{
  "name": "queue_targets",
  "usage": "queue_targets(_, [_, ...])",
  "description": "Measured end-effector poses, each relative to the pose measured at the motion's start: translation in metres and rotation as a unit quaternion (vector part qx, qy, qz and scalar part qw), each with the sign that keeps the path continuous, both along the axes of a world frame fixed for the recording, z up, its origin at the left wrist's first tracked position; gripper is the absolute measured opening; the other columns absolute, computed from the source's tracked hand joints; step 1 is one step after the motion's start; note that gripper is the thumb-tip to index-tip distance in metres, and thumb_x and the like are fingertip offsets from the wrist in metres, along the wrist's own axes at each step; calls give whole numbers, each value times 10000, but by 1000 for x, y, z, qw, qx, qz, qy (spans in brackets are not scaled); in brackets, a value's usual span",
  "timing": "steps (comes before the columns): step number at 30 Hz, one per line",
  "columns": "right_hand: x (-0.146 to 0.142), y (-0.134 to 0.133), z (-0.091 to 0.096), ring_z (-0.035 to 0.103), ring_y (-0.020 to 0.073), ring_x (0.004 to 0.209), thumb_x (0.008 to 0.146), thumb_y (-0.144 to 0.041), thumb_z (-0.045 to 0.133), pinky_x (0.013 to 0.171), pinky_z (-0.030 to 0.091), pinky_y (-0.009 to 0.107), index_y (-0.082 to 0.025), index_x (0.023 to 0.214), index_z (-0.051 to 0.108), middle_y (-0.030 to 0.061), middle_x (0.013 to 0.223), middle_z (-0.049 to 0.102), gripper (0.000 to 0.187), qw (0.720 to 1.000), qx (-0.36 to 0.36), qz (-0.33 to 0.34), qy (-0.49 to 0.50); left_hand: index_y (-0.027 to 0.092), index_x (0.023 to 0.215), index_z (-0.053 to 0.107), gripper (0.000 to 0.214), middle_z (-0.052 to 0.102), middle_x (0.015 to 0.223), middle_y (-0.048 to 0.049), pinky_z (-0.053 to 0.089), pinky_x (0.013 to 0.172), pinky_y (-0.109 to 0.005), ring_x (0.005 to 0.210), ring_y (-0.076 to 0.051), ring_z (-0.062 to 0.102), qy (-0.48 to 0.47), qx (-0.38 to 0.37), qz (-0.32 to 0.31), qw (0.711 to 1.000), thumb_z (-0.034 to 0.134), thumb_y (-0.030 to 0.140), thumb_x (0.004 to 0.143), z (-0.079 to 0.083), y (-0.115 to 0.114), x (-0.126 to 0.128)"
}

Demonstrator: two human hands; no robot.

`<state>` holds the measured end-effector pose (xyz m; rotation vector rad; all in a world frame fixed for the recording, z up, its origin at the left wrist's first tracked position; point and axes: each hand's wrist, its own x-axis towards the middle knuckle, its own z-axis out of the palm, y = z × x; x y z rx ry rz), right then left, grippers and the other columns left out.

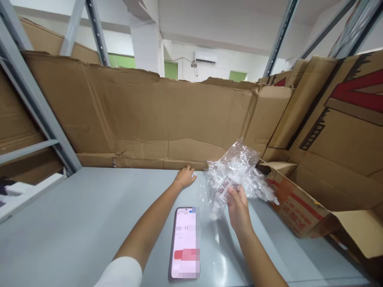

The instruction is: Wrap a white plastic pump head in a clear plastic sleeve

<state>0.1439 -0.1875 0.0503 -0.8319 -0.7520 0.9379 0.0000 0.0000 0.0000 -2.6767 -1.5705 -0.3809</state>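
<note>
Grey desk point(74, 223) inside a metal shelving bay, walled at the back and right by flattened cardboard sheets point(134, 111); white room with an air conditioner point(205, 56) showing beyond.

Lying face up on the desk between the forearms: phone point(185, 241), showing a timer reading that begins 00:10, rest blurred.

Right hand point(237, 207) gripping a clear plastic bag point(236, 175) of small white parts by its lower edge, fingers closed on the plastic beside the printed label. Bag being held partly lifted, top leaning toward the open cardboard box point(299, 211) lying on its side at right; touching or just beside the box mouth, cannot tell which.

Left hand point(185, 176) resting at the far edge of the desk against the cardboard wall, fingers loosely curled, grasping nothing visible; a small white bit just beside the fingertips, unclear.

Judging progress: early. Bag appearing sealed and full, no loose parts laid out on the desk, nothing sorted or counted yet. Timer reading also suggesting a start.
</note>
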Motion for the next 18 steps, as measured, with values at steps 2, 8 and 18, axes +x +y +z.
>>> queue_targets(2, [-1, 0, 0, 583, 191, 922, 727, -309, 625, 781, 438, 295, -269, 1082, 532, 11, 1007, 630, 369, 1000, -1, 1, -1, 151, 1026, 523, 329, 505, 1051, -125, 440, 745, -330, 908, -245, 571, 2, -6, 0, 1000, 409, 391, 831, -1, -4, -1])
queue_targets(8, [0, 2, 2, 572, 187, 930, 745, -306, 608, 790, 429, 292, -274, 1077, 522, 3, 1023, 620, 344, 1000, -2, 24, -16, 167, 1069, 480, 295, 524, 1045, -123, 441, 734, -330, 872, -239, 590, -9, -24, -5, 1000, 411, 332, 835, -4, -19, -13])
queue_targets(18, [12, 7, -1, 566, 216, 865, 689, -396, 641, 769, 412, 307, -212, 945, 571, 25, 919, 620, 323, 974, -92, 97, -182, 210, 906, 587, 194, 561, 966, -73, 420, 750, -321, 796, -207, 593, -164, -69, -14, 984, 505, 183, 733, -7, -47, -43])
